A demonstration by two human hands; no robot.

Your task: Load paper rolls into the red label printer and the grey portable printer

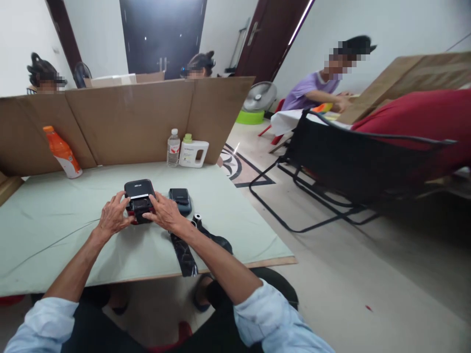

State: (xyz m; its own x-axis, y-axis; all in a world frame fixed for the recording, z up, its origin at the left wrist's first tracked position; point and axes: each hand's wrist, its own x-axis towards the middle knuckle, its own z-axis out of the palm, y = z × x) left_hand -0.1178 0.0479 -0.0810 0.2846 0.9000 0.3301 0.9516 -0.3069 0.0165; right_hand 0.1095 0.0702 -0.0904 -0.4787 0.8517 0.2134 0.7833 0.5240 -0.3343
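Both the left hand (pixel 115 214) and right hand (pixel 166 212) grip a black boxy device (pixel 139 188) between them from opposite sides, I'd guess to steady it, while a second dark device (pixel 181 197) lies on the table (pixel 228 213) just beside the right hand.

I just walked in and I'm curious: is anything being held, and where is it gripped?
Yes, a small black device: the left hand grips its left side, and the right hand its right side.
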